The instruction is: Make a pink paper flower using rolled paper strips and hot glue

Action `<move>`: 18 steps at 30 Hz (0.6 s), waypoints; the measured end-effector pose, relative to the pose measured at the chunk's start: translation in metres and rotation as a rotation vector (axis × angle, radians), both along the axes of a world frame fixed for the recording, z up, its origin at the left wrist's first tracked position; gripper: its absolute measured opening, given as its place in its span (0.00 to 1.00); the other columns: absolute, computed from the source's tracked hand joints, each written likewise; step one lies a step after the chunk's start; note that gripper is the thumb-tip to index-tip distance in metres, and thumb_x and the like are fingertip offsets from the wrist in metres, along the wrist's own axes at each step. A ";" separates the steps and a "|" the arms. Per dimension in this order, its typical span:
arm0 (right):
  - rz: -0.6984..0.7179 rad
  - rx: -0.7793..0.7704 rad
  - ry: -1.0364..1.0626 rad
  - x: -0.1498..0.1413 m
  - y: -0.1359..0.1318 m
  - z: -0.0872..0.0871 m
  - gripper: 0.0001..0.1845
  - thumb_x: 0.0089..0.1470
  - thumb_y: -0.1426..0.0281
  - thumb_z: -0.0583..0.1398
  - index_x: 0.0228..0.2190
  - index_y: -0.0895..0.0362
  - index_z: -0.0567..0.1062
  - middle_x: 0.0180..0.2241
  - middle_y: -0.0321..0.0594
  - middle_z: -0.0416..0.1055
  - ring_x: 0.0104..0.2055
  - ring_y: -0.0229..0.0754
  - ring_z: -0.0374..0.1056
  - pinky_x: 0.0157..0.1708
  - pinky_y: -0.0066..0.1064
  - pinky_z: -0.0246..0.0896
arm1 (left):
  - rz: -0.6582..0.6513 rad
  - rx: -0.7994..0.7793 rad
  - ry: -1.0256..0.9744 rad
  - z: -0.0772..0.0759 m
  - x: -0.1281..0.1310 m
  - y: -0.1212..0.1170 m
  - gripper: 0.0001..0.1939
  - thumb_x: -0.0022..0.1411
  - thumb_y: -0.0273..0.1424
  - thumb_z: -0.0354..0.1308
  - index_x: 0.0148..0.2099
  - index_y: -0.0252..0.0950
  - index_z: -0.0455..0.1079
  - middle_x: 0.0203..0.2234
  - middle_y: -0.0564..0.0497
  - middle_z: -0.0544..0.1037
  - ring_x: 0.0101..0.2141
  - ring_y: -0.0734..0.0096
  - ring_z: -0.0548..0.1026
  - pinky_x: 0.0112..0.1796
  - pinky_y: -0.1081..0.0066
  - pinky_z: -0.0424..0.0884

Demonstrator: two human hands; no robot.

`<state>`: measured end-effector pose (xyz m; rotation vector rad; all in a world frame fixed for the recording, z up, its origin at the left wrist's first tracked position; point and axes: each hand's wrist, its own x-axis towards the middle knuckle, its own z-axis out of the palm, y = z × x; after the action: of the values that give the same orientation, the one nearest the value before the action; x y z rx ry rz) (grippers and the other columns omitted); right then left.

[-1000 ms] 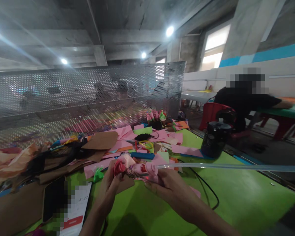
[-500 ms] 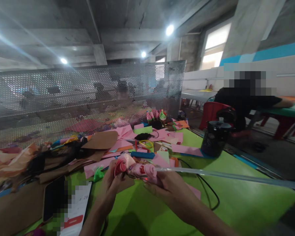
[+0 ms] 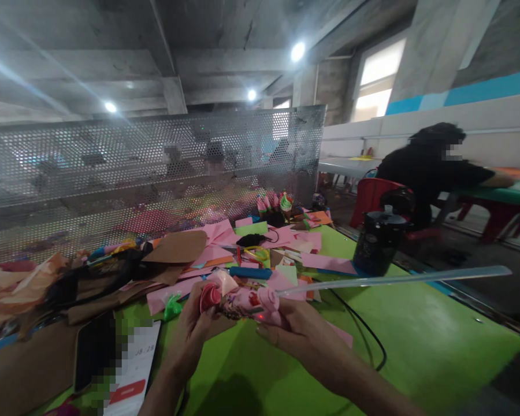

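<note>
My right hand point(image 3: 292, 320) is closed around a pink hot glue gun point(image 3: 253, 300) with a small red light. A long translucent glue stick point(image 3: 398, 279) sticks out of its rear toward the right. My left hand point(image 3: 195, 318) pinches a small red-pink piece with rounded, cup-like folds point(image 3: 210, 296); its exact kind is unclear. The gun's front points at this piece, close to the left fingers. A pale pink patch point(image 3: 226, 282) shows just behind them. Both hands are above the green tabletop point(image 3: 416, 335). A crumpled green piece point(image 3: 172, 307) lies beside my left hand.
Pink paper sheets point(image 3: 219, 231), brown pieces point(image 3: 175, 248) and a blue tool point(image 3: 250, 272) lie beyond my hands. A black canister point(image 3: 379, 242) stands at right, with a black cable point(image 3: 372, 329) nearer. Phones point(image 3: 93, 349) lie left. A perforated metal screen point(image 3: 156, 167) closes the back; a person point(image 3: 429, 156) sits right.
The glue stick has swung upward at its far end, and its tip now shows in view. Both hands stay nearly in place, each with the same hold.
</note>
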<state>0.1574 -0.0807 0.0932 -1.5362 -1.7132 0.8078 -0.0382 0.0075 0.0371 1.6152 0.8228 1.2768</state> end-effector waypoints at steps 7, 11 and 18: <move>-0.057 0.049 -0.146 0.000 0.002 -0.003 0.10 0.57 0.64 0.59 0.27 0.57 0.72 0.24 0.32 0.64 0.26 0.36 0.56 0.25 0.25 0.48 | 0.015 -0.038 0.022 0.001 0.000 -0.001 0.16 0.61 0.44 0.53 0.46 0.42 0.69 0.37 0.52 0.74 0.36 0.64 0.70 0.36 0.71 0.66; -0.047 0.037 -0.158 0.000 0.002 -0.004 0.13 0.57 0.63 0.59 0.25 0.57 0.71 0.23 0.32 0.62 0.24 0.35 0.53 0.23 0.25 0.46 | 0.017 -0.036 0.014 -0.001 0.000 0.000 0.17 0.60 0.44 0.54 0.46 0.42 0.69 0.38 0.51 0.75 0.36 0.64 0.70 0.36 0.71 0.67; -0.055 0.019 -0.172 -0.001 0.000 -0.003 0.15 0.55 0.63 0.59 0.22 0.57 0.65 0.22 0.32 0.58 0.24 0.35 0.53 0.23 0.26 0.44 | 0.006 0.015 0.005 -0.003 0.000 0.002 0.15 0.61 0.42 0.53 0.47 0.41 0.69 0.41 0.51 0.73 0.41 0.61 0.70 0.41 0.69 0.66</move>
<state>0.1569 -0.0804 0.0898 -1.6733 -1.7863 0.6461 -0.0377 0.0094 0.0345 1.6301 0.8231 1.2863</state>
